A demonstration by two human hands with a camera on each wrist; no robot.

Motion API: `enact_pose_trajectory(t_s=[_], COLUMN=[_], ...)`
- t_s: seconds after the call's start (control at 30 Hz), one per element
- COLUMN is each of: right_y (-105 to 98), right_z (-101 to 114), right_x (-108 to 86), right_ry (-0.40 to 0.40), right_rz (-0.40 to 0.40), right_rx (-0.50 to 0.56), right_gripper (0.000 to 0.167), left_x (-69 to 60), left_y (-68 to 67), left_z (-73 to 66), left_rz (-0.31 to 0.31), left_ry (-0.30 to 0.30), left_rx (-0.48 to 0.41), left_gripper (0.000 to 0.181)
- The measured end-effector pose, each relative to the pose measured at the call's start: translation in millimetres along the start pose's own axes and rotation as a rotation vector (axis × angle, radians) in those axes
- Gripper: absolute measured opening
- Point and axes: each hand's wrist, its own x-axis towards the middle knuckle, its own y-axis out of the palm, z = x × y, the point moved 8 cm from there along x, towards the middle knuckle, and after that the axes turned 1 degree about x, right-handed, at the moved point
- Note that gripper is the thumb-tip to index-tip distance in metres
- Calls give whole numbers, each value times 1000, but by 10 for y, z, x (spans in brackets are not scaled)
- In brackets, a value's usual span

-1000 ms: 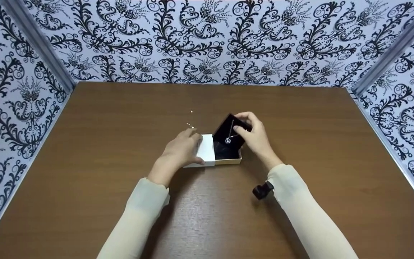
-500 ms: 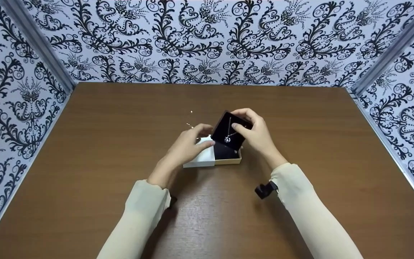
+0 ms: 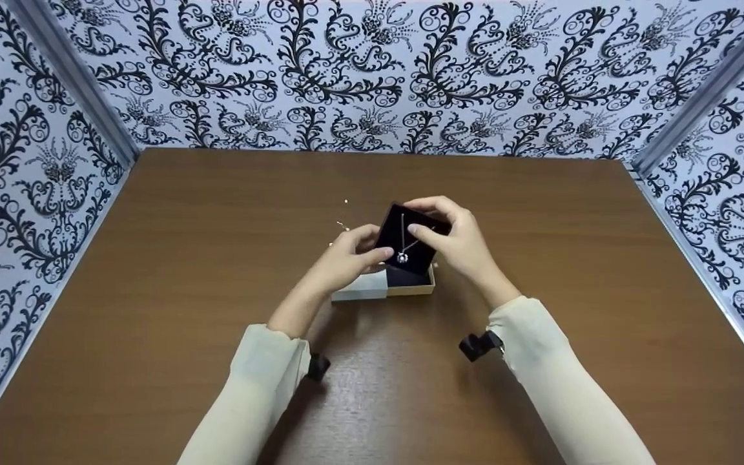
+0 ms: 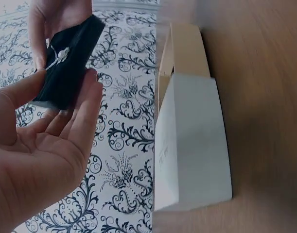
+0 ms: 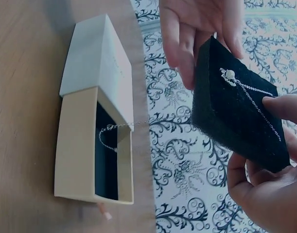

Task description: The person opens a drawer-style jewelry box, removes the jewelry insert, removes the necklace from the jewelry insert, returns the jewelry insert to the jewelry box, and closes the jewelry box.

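Observation:
A black foam jewellery pad [image 3: 420, 256] carries a silver necklace, whose round pendant [image 3: 402, 258] faces up. My right hand [image 3: 462, 242] grips the pad's right side, thumb pressing on the top face and fingers underneath. At the opposite edge, my left hand [image 3: 345, 259] pinches the pad with the thumb on top and fingers below. Under them lies a small box, its yellowish drawer [image 5: 75, 145] partly out of a white sleeve [image 5: 90, 58]. In the right wrist view a thin chain [image 5: 148, 120] runs from the pad's underside down into the dark-lined drawer.
On the brown wooden table [image 3: 217, 213], a small piece of fine jewellery [image 3: 341, 225] lies just behind the left hand. Black-and-white patterned walls [image 3: 372, 77] enclose the back and sides. Dark wrist devices [image 3: 478, 346] stick out from the cuffs.
My left hand has left the box sleeve and moved up and right to take the pad's left edge. The right hand has shifted the pad slightly left.

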Motion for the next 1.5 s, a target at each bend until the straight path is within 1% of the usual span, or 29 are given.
enact_pose_trajectory(t_s=[0.1, 0.17, 0.23, 0.3, 0.37, 0.43, 0.5, 0.53, 0.63, 0.73, 0.8, 0.9, 1.03, 1.2, 1.37, 1.5], right_y=[35, 42, 26, -12, -58, -98, -119, -117, -67, 32, 102, 194, 277, 336, 348, 346], right_z=[47, 86, 125, 168, 206, 243, 264, 275, 285, 272, 258, 234, 192, 154, 143, 141], right_x=[-8, -16, -25, -37, -56, -82, -110, -123, -146, -150, -150, -153, -155, -161, -159, -157], right_ry=[-14, -28, -49, -78, -104, -134, -157, -167, -189, -192, -183, -164, -135, -110, -76, -66], right_rz=[1, -14, -47, -99, -162, -225, -269, -278, -261, -191, -143, -93, -71, -74, -93, -102], right_rx=[-12, -21, -31, -39, -59, -92, -130, -149, -205, -227, -233, -236, -257, -277, -305, -318], right_gripper=[32, 33, 33, 35, 36, 37, 35, 33, 25, 17, 14, 14, 18, 19, 17, 14], left_x=[-10, -15, -14, -7, -3, -6, -11, -13, -18, -23, -23, -27, -40, -85, -111, -112], left_y=[24, 19, 12, 3, -22, -65, -110, -134, -184, -203, -202, -185, -159, -115, -51, -13], left_z=[0, -1, -7, -12, -12, -9, -5, -4, -8, -11, -10, -4, 1, -21, -60, -61], left_rz=[2, -16, -38, -57, -92, -139, -190, -216, -278, -318, -331, -339, -324, -272, -220, -192], left_ry=[-16, -25, -29, -28, -31, -33, -30, -27, -8, 10, 17, 11, 1, 16, 40, 34], left_rx=[-73, -97, -116, -137, -151, -162, -178, -188, -216, -236, -250, -280, -304, -267, -226, -217], left_gripper=[34, 33, 32, 32, 31, 29, 28, 28, 31, 36, 39, 43, 48, 52, 48, 47])
